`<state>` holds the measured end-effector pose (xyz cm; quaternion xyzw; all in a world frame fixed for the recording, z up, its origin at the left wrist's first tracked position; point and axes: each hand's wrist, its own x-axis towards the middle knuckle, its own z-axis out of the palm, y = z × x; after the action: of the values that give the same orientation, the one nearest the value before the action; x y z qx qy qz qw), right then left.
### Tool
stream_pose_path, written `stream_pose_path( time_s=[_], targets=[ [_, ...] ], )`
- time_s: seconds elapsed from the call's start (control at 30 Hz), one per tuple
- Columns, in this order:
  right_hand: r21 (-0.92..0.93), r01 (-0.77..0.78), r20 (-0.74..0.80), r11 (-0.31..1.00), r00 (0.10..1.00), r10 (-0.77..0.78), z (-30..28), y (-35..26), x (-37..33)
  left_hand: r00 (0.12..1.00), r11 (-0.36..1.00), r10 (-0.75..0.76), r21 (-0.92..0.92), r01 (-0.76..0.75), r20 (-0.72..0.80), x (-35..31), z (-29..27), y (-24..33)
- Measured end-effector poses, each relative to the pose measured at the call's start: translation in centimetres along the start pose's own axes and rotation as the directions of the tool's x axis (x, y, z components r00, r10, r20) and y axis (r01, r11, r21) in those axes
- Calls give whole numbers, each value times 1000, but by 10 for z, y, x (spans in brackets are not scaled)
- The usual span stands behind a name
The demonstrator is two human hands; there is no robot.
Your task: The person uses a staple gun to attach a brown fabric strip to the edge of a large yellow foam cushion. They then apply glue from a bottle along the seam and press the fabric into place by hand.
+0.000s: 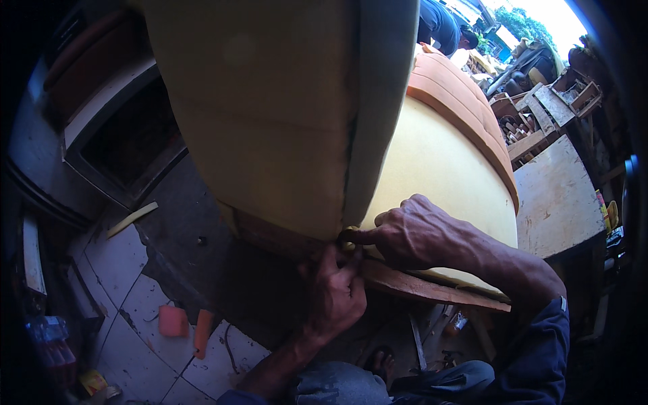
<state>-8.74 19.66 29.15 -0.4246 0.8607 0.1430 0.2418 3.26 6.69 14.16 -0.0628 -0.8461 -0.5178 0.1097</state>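
A chair-like piece padded with yellow foam fills the middle. A tall foam-covered panel meets a broad foam pad at a low corner. There, my right hand is closed, its fingertips on a small yellow foam edge poking out of the joint. Just below, my left hand has its fingers drawn together against the same corner, beside the curved wooden rail. What the left fingertips hold is hidden. A grey-looking strip runs down the panel's edge.
Orange stitched upholstery covers the pad's far side. A person in dark clothes bends at the back. Wood scraps and crates pile up at right. Orange foam pieces and a yellow strip lie on the floor at left.
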Motion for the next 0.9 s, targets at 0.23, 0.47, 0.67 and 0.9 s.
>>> stream_pose_path(
  time_s=[0.23,0.47,0.67,0.9],
  targets=[
    [-199,144,84,969,988,-130,3,-11,30,1000,996,31,-87,-31,3,1,2,0],
    [-263,234,114,936,971,-211,-8,-24,38,994,993,-9,119,-4,108,0,-13,2],
    [113,-101,-414,988,900,139,4,-33,-47,993,999,-20,-44,15,-118,-2,-27,1],
    [-68,-154,-660,986,748,71,67,-28,-29,986,953,56,304,-4,-160,16,-17,6]
  ],
)
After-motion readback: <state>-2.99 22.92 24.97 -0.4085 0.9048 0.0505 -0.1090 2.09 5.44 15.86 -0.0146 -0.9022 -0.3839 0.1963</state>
